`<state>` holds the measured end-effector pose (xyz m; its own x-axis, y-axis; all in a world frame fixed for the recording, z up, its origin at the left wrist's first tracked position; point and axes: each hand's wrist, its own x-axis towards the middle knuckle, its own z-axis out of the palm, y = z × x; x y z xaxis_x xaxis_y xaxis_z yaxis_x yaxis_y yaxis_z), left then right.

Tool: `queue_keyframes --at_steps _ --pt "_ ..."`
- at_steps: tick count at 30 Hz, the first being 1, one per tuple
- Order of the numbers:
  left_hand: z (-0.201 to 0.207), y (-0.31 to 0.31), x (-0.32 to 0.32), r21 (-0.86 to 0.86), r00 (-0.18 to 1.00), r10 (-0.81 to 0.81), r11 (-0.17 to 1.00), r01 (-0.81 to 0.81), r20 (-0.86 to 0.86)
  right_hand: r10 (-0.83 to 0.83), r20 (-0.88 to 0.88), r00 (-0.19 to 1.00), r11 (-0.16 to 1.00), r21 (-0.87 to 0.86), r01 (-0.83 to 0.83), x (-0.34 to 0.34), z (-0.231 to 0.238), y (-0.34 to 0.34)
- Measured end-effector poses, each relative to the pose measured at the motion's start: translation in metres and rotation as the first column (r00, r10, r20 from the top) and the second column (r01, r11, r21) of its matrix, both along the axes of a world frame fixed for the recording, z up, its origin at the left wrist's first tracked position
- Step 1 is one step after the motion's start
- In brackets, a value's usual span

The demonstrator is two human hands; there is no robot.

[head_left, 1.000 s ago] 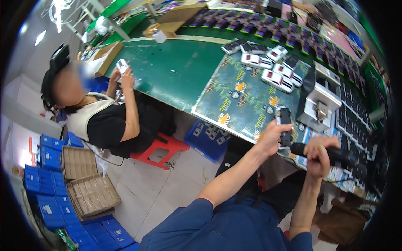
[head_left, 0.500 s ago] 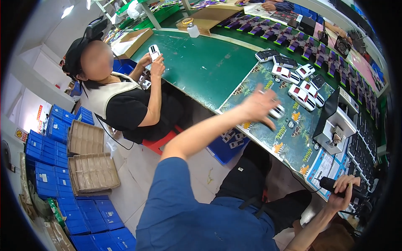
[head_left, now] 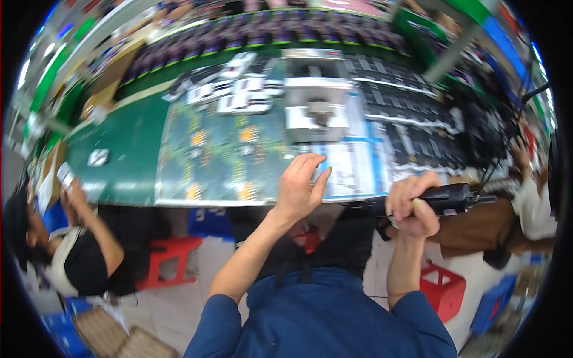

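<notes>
My right hand [head_left: 413, 204] is wrapped around a black electric screwdriver [head_left: 450, 199], held level at the table's front edge with its bit to the right. My left hand [head_left: 301, 186] is raised at the front edge, thumb apart from curved fingers, with nothing visible in it. Beyond it stands a white and grey metal fixture [head_left: 316, 122] with a small metallic part in its front. White toy cars [head_left: 245, 102] and dark ones sit in a group left of the fixture, on a printed animal mat [head_left: 221, 158]. Motion blurs the view.
Rows of black parts [head_left: 412, 110] lie right of the fixture. Papers [head_left: 355, 170] rest beside the mat. At left, a person [head_left: 71, 250] holds a white piece near a small white object [head_left: 98, 157] on the green tabletop [head_left: 134, 173]. Red stools [head_left: 172, 262] stand below.
My view has swung to the right. My left hand has come back from the mat beside the cars to the front edge. The right hand keeps hold of the screwdriver.
</notes>
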<state>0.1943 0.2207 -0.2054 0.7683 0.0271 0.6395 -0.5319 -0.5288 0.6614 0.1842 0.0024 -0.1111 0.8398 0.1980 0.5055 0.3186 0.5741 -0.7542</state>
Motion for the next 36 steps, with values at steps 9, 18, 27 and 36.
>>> queue_keyframes --at_steps 9,18,27,36 --pt "0.026 -0.182 0.109 0.12 0.857 0.021 0.992 0.048 -0.515 -0.141 0.056 0.988 0.989 0.045 0.139 -0.033 0.02 -0.09" --pt "-0.012 -0.167 0.118 -0.516 0.813 -0.351 0.853 0.074 -0.465 -0.147 0.023 0.989 0.985 0.09 0.145 -0.019 0.012 -0.082" --pt "0.007 -0.096 0.021 -0.912 0.867 -0.465 0.409 0.032 -0.178 -0.159 0.082 0.984 0.982 0.115 0.149 0.013 -0.002 -0.099" --pt "0.018 0.061 -0.042 -0.961 0.903 -0.421 0.274 0.032 -0.09 -0.097 0.04 0.994 0.995 0.04 0.096 0.064 0.007 -0.007"
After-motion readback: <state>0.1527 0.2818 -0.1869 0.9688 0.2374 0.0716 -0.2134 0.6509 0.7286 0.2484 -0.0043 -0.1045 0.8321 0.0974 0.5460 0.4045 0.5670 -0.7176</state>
